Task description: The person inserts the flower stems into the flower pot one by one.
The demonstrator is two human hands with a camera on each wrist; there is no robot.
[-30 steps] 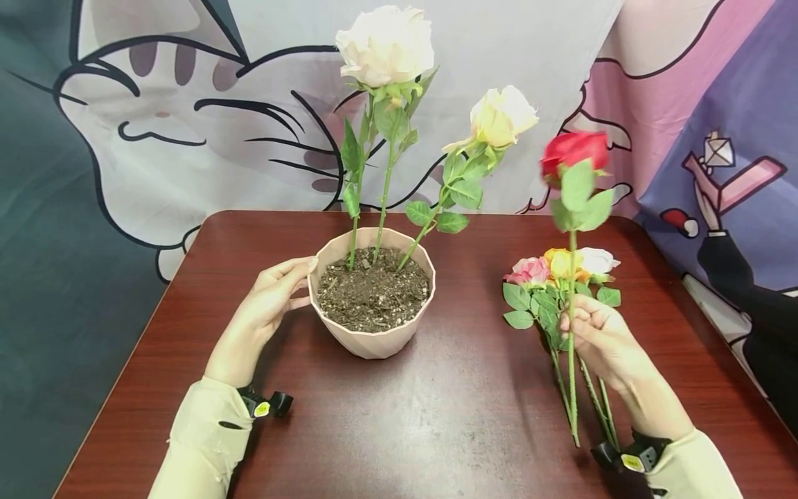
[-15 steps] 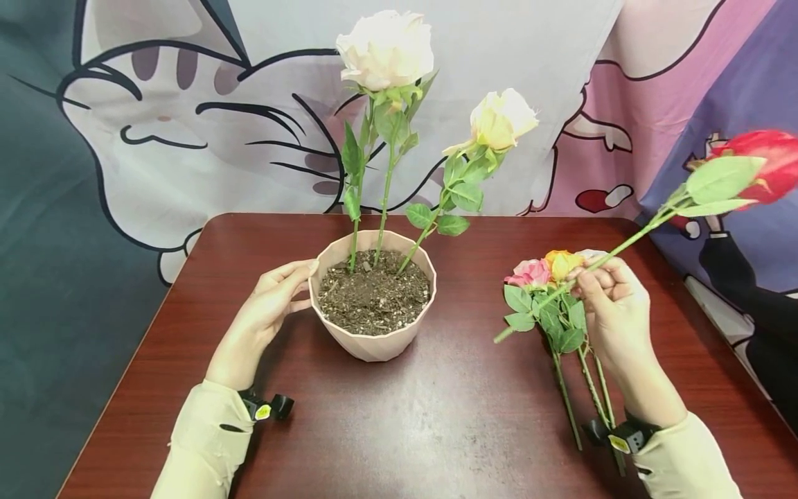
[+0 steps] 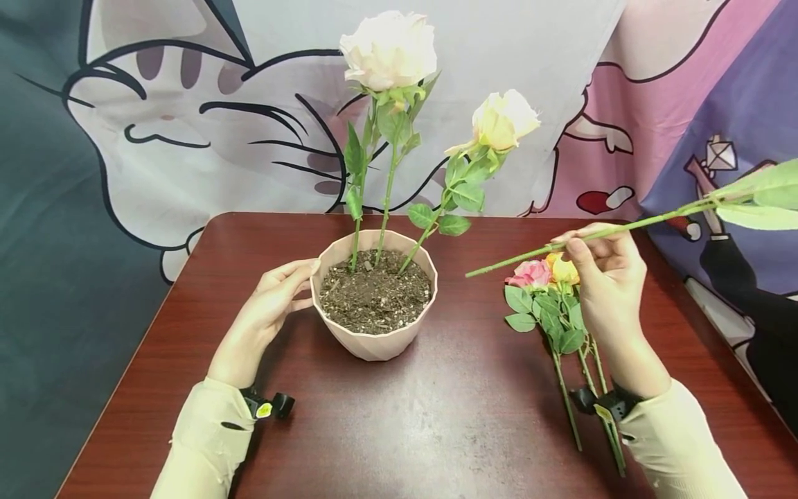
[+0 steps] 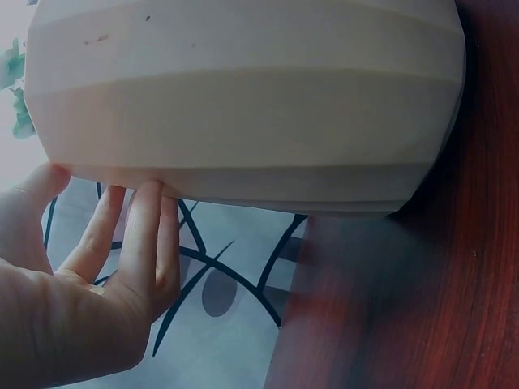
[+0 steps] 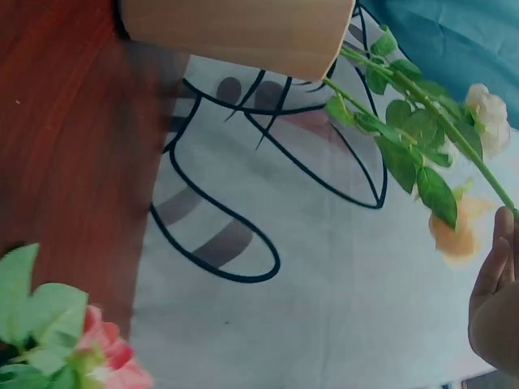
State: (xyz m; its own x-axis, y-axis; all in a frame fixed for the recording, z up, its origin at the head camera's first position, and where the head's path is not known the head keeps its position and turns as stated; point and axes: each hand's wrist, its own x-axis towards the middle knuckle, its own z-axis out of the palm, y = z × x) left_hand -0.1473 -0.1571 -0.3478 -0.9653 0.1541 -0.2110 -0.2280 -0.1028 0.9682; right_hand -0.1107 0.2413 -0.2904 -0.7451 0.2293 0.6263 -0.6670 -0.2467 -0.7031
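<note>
My left hand [image 3: 264,315] steadies a beige faceted flowerpot [image 3: 374,344], its thumb at the rim and its fairly straight fingers [image 4: 142,235] against the outer wall. Dark soil [image 3: 374,298] fills the pot. Three stems stand in it, among them a large white rose [image 3: 391,52] and a pale yellow rose [image 3: 503,121] leaning right. My right hand [image 3: 607,284] pinches a rose stem [image 3: 517,259] between thumb and fingers, right of the pot. The bare end points left towards the pot; leaves [image 3: 757,197] show at right, with the bloom outside the head view.
Beneath the right hand, several cut roses lie on the brown table [image 3: 436,430], with a pink bloom [image 3: 532,274] and a yellow bloom [image 3: 563,269] visible. A cartoon-printed cloth [image 3: 268,152] hangs behind the table.
My right hand has tipped the red rose from upright to nearly level and raised it, swinging its bare end left and its bloom out of view. The left hand stays at the pot.
</note>
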